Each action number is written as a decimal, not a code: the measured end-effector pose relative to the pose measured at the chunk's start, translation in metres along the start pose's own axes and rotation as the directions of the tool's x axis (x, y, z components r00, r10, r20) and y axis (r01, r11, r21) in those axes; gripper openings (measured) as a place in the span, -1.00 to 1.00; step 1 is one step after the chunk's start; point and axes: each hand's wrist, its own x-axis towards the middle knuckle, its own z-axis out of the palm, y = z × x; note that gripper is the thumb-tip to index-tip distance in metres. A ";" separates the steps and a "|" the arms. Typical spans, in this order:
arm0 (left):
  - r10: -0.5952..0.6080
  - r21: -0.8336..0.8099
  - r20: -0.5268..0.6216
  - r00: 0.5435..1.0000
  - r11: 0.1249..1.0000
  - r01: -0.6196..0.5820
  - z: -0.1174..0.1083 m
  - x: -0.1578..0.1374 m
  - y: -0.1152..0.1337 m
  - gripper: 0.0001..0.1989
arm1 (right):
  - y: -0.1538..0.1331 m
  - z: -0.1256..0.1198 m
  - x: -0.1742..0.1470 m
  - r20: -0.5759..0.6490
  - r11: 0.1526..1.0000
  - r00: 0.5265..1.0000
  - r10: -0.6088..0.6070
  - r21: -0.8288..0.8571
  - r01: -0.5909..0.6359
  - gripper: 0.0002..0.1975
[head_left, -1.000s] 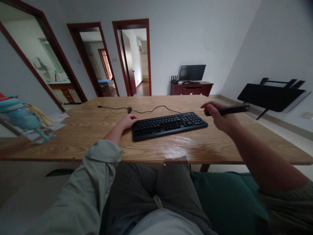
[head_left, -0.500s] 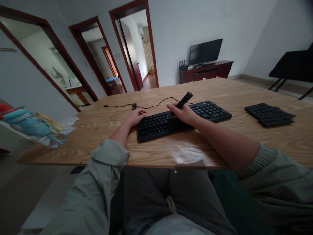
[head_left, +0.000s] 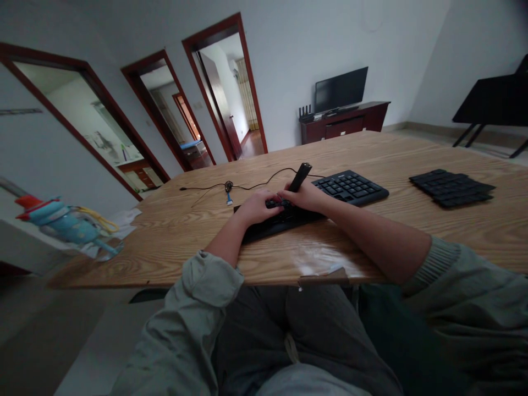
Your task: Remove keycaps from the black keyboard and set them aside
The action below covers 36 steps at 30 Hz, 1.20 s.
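A black keyboard (head_left: 352, 187) lies slantwise on the wooden table before me. Over its left half rests my left hand (head_left: 259, 208), thumb and fingers apart on the keys, its fingertips almost meeting the right hand. My right hand (head_left: 306, 196) is closed around a black stick-like tool (head_left: 301, 177), which stands tilted with its upper end above the fist. The tool's lower end is hidden by my fingers, so its kind does not show. Behind the keyboard runs its thin black cable (head_left: 268, 183), with a knotted bundle and a blue-and-white connector (head_left: 230, 199) near it.
Several flat black pieces (head_left: 451, 188) lie overlapping on the right of the wooden table (head_left: 396, 154). At the left edge is a light-blue bottle (head_left: 68, 223) with a red top and yellow strap, beside crumpled white paper (head_left: 127, 217). A television (head_left: 341, 89) stands beyond.
My left hand has moved right, from the keyboard's left end onto its keys beside the right hand. The blue-and-white connector has come into sight. The black tool stands a little more upright.
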 end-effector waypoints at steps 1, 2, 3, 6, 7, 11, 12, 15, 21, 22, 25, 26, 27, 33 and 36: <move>0.001 -0.001 -0.001 1.000 1.000 -0.001 0.002 0.000 -0.002 -0.81 | 0.000 0.000 0.000 -0.003 1.000 1.000 0.010 -0.005 -0.010 -0.75; -0.005 0.001 0.002 1.000 1.000 0.005 0.004 0.000 -0.005 -0.81 | 0.000 0.001 0.000 -0.001 1.000 1.000 0.016 -0.014 -0.016 -0.75; -0.013 0.008 0.006 1.000 1.000 0.013 0.005 0.000 -0.007 -0.81 | -0.001 0.001 0.000 0.006 0.999 1.000 0.019 -0.026 -0.019 -0.74; -0.031 0.068 0.011 0.999 0.997 0.030 0.006 -0.004 -0.012 -0.81 | -0.005 0.001 -0.001 0.021 0.997 1.000 0.019 -0.074 -0.018 -0.71; -0.032 0.094 0.008 0.999 0.995 0.031 0.005 -0.005 -0.012 -0.80 | -0.007 0.001 -0.002 0.021 0.996 1.000 0.019 -0.088 -0.018 -0.71; -0.032 0.170 0.002 0.999 0.985 0.031 0.004 -0.008 -0.007 -0.77 | -0.011 0.000 -0.005 -0.002 0.993 1.000 0.015 -0.119 -0.015 -0.70; -0.034 0.178 0.003 0.999 0.983 0.033 0.004 -0.009 -0.006 -0.77 | -0.012 -0.001 -0.005 -0.009 0.991 1.000 0.010 -0.133 -0.011 -0.69; -0.034 0.179 -0.012 0.999 0.983 0.036 0.004 -0.011 -0.005 -0.78 | -0.013 -0.005 -0.006 0.016 0.982 1.000 0.002 -0.189 0.001 -0.69; 0.019 0.162 -0.030 0.999 0.987 -0.014 0.003 -0.018 -0.006 -0.79 | -0.019 -0.011 -0.009 0.103 0.955 0.995 0.014 -0.295 0.018 -0.82; 0.026 0.159 -0.037 0.999 0.987 -0.019 0.003 -0.019 -0.006 -0.79 | -0.020 -0.011 -0.009 0.109 0.954 0.993 0.033 -0.298 0.001 -0.82; 0.040 0.150 -0.054 0.998 0.988 -0.032 0.003 -0.019 -0.004 -0.82 | -0.021 -0.010 -0.010 0.107 0.964 0.990 0.087 -0.261 -0.056 -0.82; 0.045 0.149 -0.060 0.997 0.988 -0.036 0.004 -0.019 -0.003 -0.83 | -0.020 -0.009 -0.010 0.101 0.970 0.990 0.094 -0.236 -0.068 -0.82; 0.051 0.151 -0.066 0.997 0.988 -0.040 0.004 -0.018 -0.002 -0.84 | -0.020 -0.009 -0.010 0.097 0.976 0.991 0.095 -0.207 -0.073 -0.82; 0.069 0.207 -0.090 0.994 0.977 -0.050 0.006 -0.015 -0.002 -0.87 | -0.015 -0.008 -0.008 0.077 0.996 0.996 0.051 -0.078 -0.045 -0.66; 0.075 0.211 -0.069 0.995 0.976 -0.059 0.005 -0.015 -0.001 -0.87 | -0.015 -0.009 -0.009 0.019 0.993 0.997 0.076 -0.091 -0.074 -0.64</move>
